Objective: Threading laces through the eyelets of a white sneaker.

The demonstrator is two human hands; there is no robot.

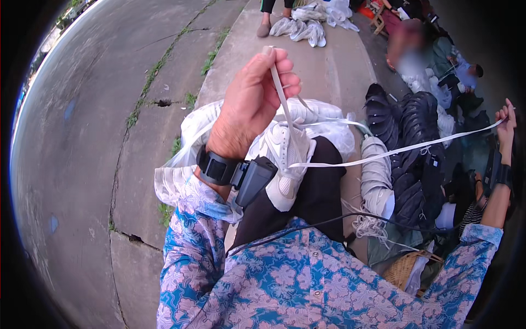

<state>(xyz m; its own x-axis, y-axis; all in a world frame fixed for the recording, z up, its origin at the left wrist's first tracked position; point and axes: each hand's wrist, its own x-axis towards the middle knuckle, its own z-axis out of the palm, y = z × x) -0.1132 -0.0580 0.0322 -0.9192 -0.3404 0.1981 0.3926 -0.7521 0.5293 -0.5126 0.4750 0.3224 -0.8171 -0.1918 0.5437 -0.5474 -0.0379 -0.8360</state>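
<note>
A white sneaker upper (278,148) rests on my dark-trousered lap, its mesh toe toward me. Over it, my left hand (253,101) is raised, with thumb and fingers pinched on a flat white shoelace (281,93) that runs down to the eyelets. Far out to the right, my right hand (505,122) holds the other stretch of lace, pulled nearly straight from the shoe across the stacks there. Its fingers are small in view, but the lace end meets them. A dark device is strapped on each wrist.
To my right lie a stack of white uppers (376,170), a bundle of white laces (370,226) and rows of black uppers (422,142). A wicker basket (402,271) stands lower right. White plastic bags (323,118) lie beyond my knees. Other people sit at upper right. A dark cable crosses my lap.
</note>
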